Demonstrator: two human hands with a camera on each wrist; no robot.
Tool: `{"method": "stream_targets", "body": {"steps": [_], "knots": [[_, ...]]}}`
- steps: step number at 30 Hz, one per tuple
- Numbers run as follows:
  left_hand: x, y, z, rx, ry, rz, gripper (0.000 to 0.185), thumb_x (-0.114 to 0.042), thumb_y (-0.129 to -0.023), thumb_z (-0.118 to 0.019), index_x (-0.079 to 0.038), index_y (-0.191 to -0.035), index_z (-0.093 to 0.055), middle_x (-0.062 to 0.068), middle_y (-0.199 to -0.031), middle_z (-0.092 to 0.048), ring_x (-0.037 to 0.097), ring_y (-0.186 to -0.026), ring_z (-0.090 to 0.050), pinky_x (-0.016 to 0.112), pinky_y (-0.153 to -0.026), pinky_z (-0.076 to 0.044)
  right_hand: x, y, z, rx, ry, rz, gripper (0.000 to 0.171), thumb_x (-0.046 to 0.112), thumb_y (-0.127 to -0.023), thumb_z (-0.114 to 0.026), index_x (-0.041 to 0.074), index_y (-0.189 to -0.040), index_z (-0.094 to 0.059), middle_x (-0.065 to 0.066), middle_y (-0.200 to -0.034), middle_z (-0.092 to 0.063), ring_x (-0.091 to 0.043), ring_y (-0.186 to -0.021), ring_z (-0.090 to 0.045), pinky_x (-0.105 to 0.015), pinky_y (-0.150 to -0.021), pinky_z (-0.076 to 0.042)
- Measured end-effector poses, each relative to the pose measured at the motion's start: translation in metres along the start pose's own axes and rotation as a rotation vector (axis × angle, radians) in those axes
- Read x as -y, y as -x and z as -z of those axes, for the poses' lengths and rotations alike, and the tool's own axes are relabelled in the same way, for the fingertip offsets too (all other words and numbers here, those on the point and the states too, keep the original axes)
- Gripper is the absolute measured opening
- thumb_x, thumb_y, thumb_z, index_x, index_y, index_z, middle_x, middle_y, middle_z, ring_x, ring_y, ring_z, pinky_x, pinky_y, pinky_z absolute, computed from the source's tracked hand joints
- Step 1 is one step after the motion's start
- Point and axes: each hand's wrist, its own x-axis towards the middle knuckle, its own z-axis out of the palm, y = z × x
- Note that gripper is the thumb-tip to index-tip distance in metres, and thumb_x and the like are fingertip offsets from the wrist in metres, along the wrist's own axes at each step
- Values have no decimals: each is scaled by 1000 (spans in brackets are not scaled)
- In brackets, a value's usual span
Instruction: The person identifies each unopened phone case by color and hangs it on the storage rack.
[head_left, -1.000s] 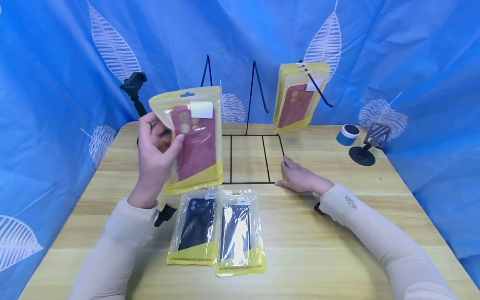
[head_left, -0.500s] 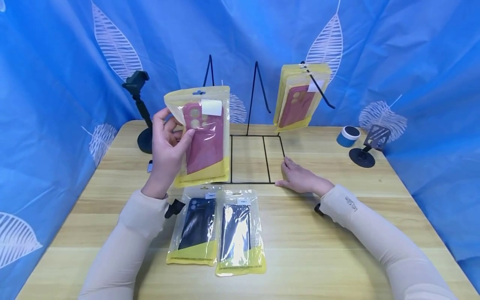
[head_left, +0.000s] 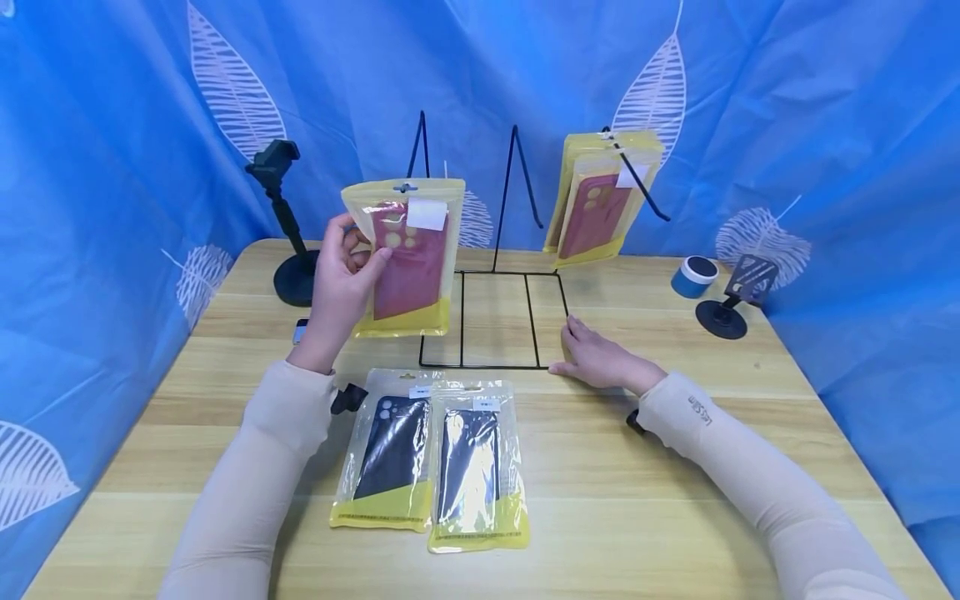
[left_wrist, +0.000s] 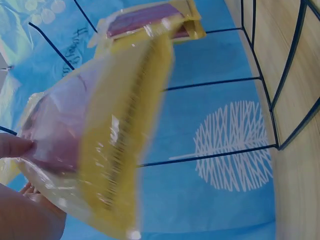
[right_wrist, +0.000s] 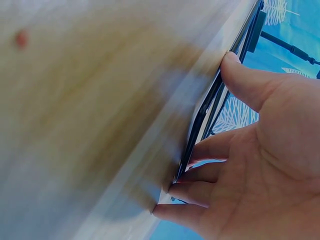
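My left hand pinches the left edge of a clear-and-yellow bag holding a pink phone case, thumb in front. It holds the bag upright above the left part of a black wire display rack, before the left hook. In the left wrist view, the bagged case is tilted and partly blurred. My right hand rests at the front right corner of the rack's base; in the right wrist view, its fairly straight fingers and thumb touch the rod and the tabletop.
More bagged pink cases hang on the right hook; the middle hook carries nothing. Two bagged dark cases lie in front of the rack. A black phone stand, a blue jar and a small stand stand behind.
My left hand has carried the bagged pink case rightward and farther back over the rack, so its base shows more. The right hand has stayed at the rack's corner.
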Motion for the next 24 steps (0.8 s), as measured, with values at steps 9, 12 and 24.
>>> {"method": "stream_targets", "body": {"steps": [9, 12, 24], "knots": [[13, -25, 4, 52, -149, 211, 50, -30, -100, -59, -12, -145, -49, 12, -141, -56, 25, -123, -56, 44, -107, -48, 1, 0, -1, 6, 1, -3, 86, 49, -102, -49, -13, -153, -16, -34, -161, -4, -45, -151, -8, -55, -122, -18], [18, -34, 4, 47, -133, 223, 50, -34, -99, -60, -13, -144, -50, 11, -141, -57, 25, -123, -56, 44, -108, -47, 0, 0, 0, 3, -5, -6, 86, 49, -102, -49, -12, -153, -17, -33, -161, -4, -45, -151, -8, -55, -122, -18], [33, -60, 3, 34, -87, 235, 49, -36, -99, -61, -13, -142, -52, 11, -140, -56, 21, -123, -53, 42, -110, -44, -2, 0, -3, 3, -10, 2, 88, 52, -101, -48, -11, -154, -15, -32, -162, -3, -45, -151, -8, -55, -122, -18]]}}
